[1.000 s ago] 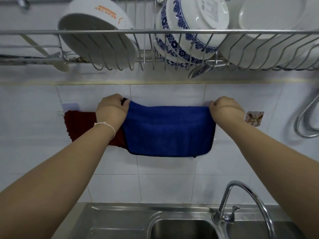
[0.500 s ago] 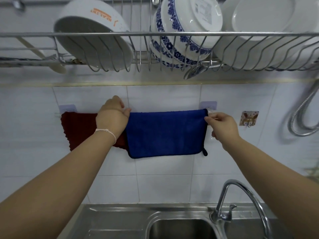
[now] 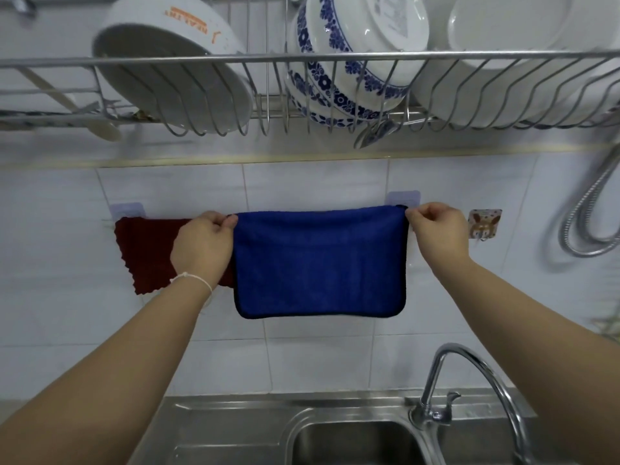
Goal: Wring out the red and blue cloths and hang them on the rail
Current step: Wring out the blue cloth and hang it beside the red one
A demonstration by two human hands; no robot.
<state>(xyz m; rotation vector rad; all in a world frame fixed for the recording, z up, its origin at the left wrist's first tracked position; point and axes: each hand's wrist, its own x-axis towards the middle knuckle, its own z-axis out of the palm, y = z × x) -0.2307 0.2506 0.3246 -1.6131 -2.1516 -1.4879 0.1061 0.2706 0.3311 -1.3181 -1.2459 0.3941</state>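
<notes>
The blue cloth hangs folded over the wall rail, spread flat against the white tiles. My left hand pinches its upper left corner. My right hand pinches its upper right corner by the rail's right bracket. The dark red cloth hangs on the same rail to the left, with its right part hidden behind my left hand. The rail itself is covered by the cloths; its left bracket shows.
A wire dish rack with white and blue-patterned bowls hangs overhead. Below are a steel sink and a curved tap. A sticker hook and a metal hose are on the wall at right.
The blue cloth has been stretched wider and flatter along the rail. My right hand shifted from its right edge up to the top right corner; my left hand now pinches the top left corner.
</notes>
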